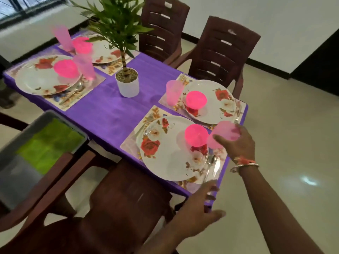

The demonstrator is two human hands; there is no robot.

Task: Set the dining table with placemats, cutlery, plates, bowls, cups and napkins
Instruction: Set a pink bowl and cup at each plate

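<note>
A pale pink cup [222, 133] was gripped by the right hand [238, 143] over the near right edge of the worktop [110, 110], just beside the nearest plate [165, 162] and the pink bowl [196, 134] on it. The left hand [198, 215] was held with its fingers loosely spread and nothing in it, near the worktop's corner.

A single head-worn view looks forward and down over the tabletop [110, 112]. It stands near one corner, with the potted plant [127, 85] ahead and to the left.
</note>
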